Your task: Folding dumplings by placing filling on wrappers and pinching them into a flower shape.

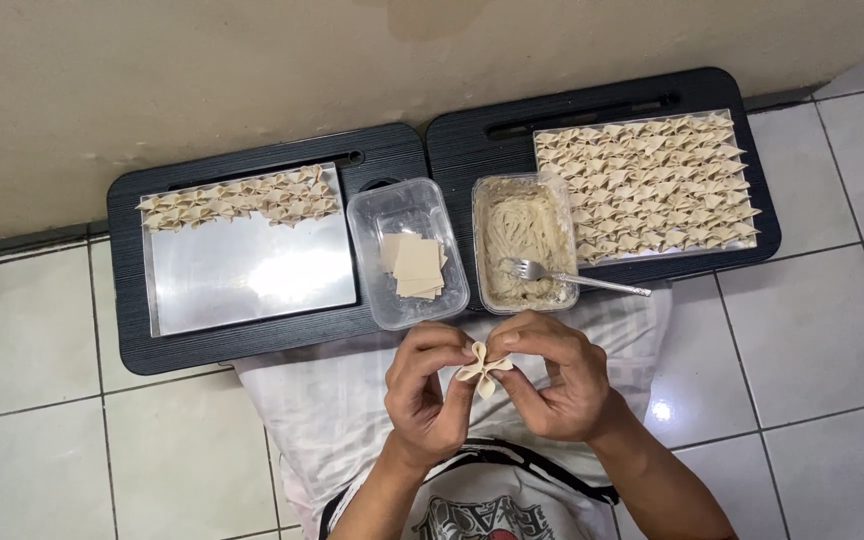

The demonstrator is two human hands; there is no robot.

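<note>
A small folded dumpling (483, 369) of pale dough sits pinched between both my hands above my lap. My left hand (430, 385) grips its left side with thumb and fingertips. My right hand (554, 372) pinches its right side. Just beyond my hands stands a clear plastic tub (407, 252) with a few square dough wrappers (415, 266). Beside it is a second tub of pale filling (524, 240) with a metal fork (572, 277) resting across its rim.
Two black lap trays (252, 345) lie side by side against the wall on white floor tiles. A metal sheet (247, 270) on the left bears a row of folded dumplings; the right sheet (647, 180) is covered with several rows.
</note>
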